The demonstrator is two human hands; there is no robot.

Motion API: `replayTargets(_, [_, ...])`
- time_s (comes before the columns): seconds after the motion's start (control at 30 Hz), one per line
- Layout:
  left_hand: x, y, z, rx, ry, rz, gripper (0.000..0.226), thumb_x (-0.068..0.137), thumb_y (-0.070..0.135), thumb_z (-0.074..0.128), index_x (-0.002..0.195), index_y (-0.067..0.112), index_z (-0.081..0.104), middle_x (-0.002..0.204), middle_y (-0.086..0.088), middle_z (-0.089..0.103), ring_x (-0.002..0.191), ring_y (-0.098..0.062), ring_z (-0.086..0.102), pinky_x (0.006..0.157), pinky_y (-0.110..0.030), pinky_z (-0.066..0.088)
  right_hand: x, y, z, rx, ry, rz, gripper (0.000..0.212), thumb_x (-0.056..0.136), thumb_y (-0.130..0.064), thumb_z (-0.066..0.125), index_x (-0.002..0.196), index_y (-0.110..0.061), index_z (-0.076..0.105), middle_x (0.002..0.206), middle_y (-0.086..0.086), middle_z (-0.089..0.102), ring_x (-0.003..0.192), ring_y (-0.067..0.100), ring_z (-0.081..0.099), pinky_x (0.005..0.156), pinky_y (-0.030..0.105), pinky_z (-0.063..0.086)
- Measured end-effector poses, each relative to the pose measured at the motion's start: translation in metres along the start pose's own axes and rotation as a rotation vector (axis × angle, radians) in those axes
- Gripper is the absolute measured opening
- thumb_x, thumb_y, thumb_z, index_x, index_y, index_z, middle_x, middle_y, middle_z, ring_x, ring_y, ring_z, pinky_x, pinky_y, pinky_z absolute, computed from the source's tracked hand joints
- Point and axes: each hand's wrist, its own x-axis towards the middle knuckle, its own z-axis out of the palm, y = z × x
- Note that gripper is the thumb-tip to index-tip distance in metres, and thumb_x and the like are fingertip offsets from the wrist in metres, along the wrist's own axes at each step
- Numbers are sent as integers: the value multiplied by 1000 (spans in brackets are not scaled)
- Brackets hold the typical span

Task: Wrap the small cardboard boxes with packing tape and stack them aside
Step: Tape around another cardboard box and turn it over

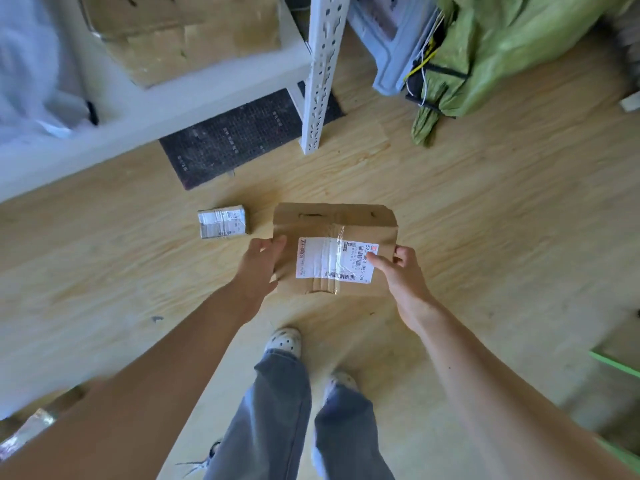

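I hold a brown cardboard box point(332, 233) above the wooden floor, in front of my legs. A white shipping label and a strip of clear tape cover its top face. My left hand point(258, 265) grips the box's left edge, thumb on top. My right hand point(398, 271) grips the right edge, with the thumb pressing on the label. A smaller box point(223, 222), wrapped in tape and bearing a label, lies on the floor just left of the held one. No tape roll is in sight.
A white metal shelf point(313, 74) with a large cardboard box point(194, 32) stands at the back left, a dark mat point(242, 136) under it. A green sack point(519, 53) and grey crate point(398, 43) sit at the back right. Another taped parcel point(27, 431) shows at the lower left edge.
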Motion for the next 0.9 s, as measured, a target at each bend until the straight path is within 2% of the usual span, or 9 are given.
replayTargets(0.13, [-62, -8, -40, -38, 40, 54, 25, 96, 36, 53, 111, 19, 45, 131, -2, 49, 123, -26, 48, 101, -41, 41, -71, 2, 11, 25, -42, -44, 43, 78, -39, 77, 109, -24, 50, 114, 4, 65, 102, 20, 60, 80, 32, 41])
replayTargets(0.27, [-116, -37, -81, -68, 71, 105, 26, 96, 41, 52, 110, 20, 45, 129, 0, 51, 122, -26, 50, 102, -42, 42, -135, 17, 25, 59, -87, -90, 43, 79, -40, 76, 108, -20, 51, 115, 3, 65, 102, 18, 59, 92, 35, 43])
replayTargets(0.37, [-158, -70, -109, -88, 89, 152, 26, 95, 45, 52, 104, 21, 47, 128, -1, 53, 119, -26, 52, 96, -39, 45, -178, 36, 31, 63, -140, -119, 43, 81, -42, 74, 108, -16, 53, 114, 9, 67, 109, 26, 62, 104, 44, 45])
replayTargets(0.43, [-185, -96, -127, -120, 117, 169, 24, 94, 45, 53, 97, 22, 48, 126, -2, 55, 117, -26, 55, 92, -38, 46, -211, 49, 33, 60, -182, -105, 51, 82, -47, 71, 115, -10, 55, 117, 14, 66, 115, 30, 60, 105, 48, 43])
replayTargets(0.57, [-227, -155, -161, -192, 133, 127, 20, 95, 45, 52, 94, 24, 52, 123, 5, 58, 112, -26, 59, 99, -42, 45, -265, 91, 35, 53, -260, -71, 52, 87, -52, 63, 109, -5, 61, 102, 11, 72, 107, 27, 65, 91, 37, 54])
replayTargets(0.63, [-238, -186, -177, -208, 131, 101, 29, 97, 46, 47, 111, 21, 56, 128, 6, 57, 110, -25, 60, 100, -44, 45, -283, 114, 39, 34, -273, -40, 42, 88, -54, 60, 102, -15, 60, 90, -2, 73, 96, 18, 67, 72, 28, 57])
replayTargets(0.7, [-242, -213, -193, -199, 130, 67, 39, 99, 47, 42, 119, 16, 56, 131, 4, 56, 108, -27, 60, 100, -47, 45, -295, 138, 46, 32, -275, -3, 33, 89, -56, 57, 104, -26, 56, 87, -15, 67, 84, 7, 65, 58, 20, 47])
replayTargets(0.77, [-243, -235, -208, -192, 143, 40, 39, 99, 49, 41, 106, 16, 59, 127, 1, 56, 105, -28, 60, 97, -49, 47, -302, 160, 56, 23, -274, 31, 38, 90, -55, 57, 115, -27, 52, 90, -17, 64, 84, 6, 63, 59, 21, 43])
replayTargets(0.9, [-239, -275, -235, -161, 172, 19, 35, 96, 52, 45, 98, 23, 63, 107, 6, 64, 92, -23, 64, 74, -40, 52, -308, 203, 83, 32, -276, 86, 28, 93, -46, 58, 114, -28, 51, 87, -16, 65, 83, 11, 64, 62, 22, 44])
